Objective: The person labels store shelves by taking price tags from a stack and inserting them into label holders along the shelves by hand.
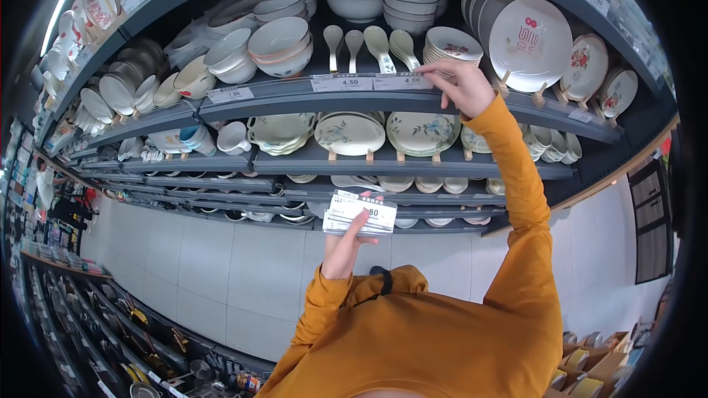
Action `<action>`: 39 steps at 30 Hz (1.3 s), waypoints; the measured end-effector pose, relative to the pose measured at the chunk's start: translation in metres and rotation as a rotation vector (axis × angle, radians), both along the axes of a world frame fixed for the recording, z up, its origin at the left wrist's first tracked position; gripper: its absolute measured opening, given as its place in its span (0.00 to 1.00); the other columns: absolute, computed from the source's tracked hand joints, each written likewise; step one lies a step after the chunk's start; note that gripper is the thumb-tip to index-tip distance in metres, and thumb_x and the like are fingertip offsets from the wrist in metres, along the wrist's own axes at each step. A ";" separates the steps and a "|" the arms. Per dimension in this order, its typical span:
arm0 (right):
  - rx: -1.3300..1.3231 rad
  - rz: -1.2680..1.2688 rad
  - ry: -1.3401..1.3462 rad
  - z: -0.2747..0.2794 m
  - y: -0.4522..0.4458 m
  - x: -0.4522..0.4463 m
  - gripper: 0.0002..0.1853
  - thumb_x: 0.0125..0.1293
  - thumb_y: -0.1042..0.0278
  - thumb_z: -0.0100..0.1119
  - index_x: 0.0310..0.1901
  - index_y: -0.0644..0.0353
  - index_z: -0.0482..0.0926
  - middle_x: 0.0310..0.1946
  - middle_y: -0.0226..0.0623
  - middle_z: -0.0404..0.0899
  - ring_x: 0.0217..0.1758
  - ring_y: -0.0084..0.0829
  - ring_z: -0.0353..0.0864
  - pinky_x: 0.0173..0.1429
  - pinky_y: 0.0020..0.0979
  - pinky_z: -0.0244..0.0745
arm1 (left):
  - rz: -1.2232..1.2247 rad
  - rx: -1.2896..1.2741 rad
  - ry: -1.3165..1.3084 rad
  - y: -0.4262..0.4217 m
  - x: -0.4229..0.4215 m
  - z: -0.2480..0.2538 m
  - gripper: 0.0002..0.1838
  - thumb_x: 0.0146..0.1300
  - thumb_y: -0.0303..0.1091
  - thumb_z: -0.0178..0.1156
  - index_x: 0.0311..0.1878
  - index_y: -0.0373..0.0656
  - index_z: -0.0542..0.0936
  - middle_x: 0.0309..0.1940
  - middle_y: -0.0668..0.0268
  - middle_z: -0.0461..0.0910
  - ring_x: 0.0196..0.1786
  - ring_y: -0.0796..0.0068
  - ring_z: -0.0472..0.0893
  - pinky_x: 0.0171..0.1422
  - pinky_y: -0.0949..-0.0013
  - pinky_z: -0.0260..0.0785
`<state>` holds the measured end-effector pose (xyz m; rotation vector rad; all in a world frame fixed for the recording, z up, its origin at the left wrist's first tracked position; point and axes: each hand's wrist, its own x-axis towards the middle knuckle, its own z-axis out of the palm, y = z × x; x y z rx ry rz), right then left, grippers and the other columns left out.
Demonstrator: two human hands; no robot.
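Observation:
My left hand (349, 239) is closed on a stack of white price tags (346, 215), the thumb pressed across the top one. Up at the shelf edge, my right hand (461, 85) touches the right end of a price label (402, 82) marked 4.50, its fingertips at the label's top edge. Whether those fingertips grip the label is too small to tell. Another 4.50 label (341, 84) sits beside it. Just behind the labels, white spoons (377, 48) stand in a row, with stacked bowls (453, 43) near my right hand.
Large plates (529, 44) stand upright to the right of my right hand. Bowls (280, 44) are stacked at the left on the same shelf. Lower shelves hold oval floral plates (349, 133). Pale floor tiles (199, 273) show below, with another rack (96, 324) at lower left.

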<state>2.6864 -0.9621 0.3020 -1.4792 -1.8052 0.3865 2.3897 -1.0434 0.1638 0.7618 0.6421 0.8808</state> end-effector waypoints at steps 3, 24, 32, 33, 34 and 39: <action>0.065 -0.074 -0.169 -0.001 -0.005 -0.010 0.14 0.67 0.66 0.58 0.51 0.62 0.80 0.44 0.38 0.81 0.20 0.23 0.79 0.27 0.22 0.72 | -0.012 0.019 0.007 0.004 0.000 0.004 0.26 0.68 0.31 0.55 0.67 0.37 0.63 0.60 0.52 0.74 0.50 0.73 0.82 0.32 0.77 0.75; -0.236 0.029 0.403 -0.057 -0.128 -0.230 0.09 0.61 0.69 0.66 0.30 0.65 0.78 0.27 0.27 0.76 0.25 0.11 0.70 0.25 0.16 0.61 | -0.045 0.151 0.059 -0.004 -0.124 0.032 0.24 0.67 0.34 0.58 0.65 0.39 0.67 0.45 0.67 0.79 0.40 0.82 0.80 0.26 0.78 0.67; -0.231 0.054 0.412 -0.086 -0.137 -0.346 0.08 0.63 0.68 0.64 0.32 0.65 0.79 0.29 0.28 0.77 0.26 0.15 0.72 0.28 0.18 0.64 | -0.032 0.156 0.037 -0.019 -0.247 0.001 0.22 0.67 0.32 0.59 0.63 0.41 0.72 0.51 0.67 0.80 0.45 0.81 0.80 0.33 0.77 0.71; -0.203 0.069 0.404 -0.092 -0.136 -0.360 0.11 0.63 0.65 0.65 0.32 0.66 0.80 0.26 0.30 0.77 0.23 0.14 0.72 0.25 0.19 0.63 | -0.028 0.166 0.032 -0.020 -0.262 0.001 0.22 0.67 0.31 0.59 0.63 0.41 0.71 0.52 0.67 0.79 0.46 0.81 0.79 0.34 0.77 0.71; -0.195 0.088 0.379 -0.094 -0.133 -0.373 0.10 0.63 0.65 0.65 0.33 0.65 0.80 0.25 0.30 0.77 0.22 0.14 0.70 0.24 0.19 0.62 | -0.025 0.162 0.031 -0.020 -0.277 0.003 0.22 0.67 0.31 0.58 0.63 0.41 0.71 0.54 0.67 0.79 0.47 0.81 0.79 0.34 0.78 0.70; -0.272 0.188 0.370 -0.096 -0.113 -0.446 0.10 0.62 0.65 0.66 0.35 0.64 0.81 0.25 0.30 0.78 0.22 0.14 0.70 0.25 0.19 0.64 | 0.055 0.102 0.016 -0.026 -0.349 0.004 0.24 0.68 0.31 0.57 0.66 0.41 0.68 0.58 0.67 0.76 0.49 0.83 0.78 0.37 0.80 0.67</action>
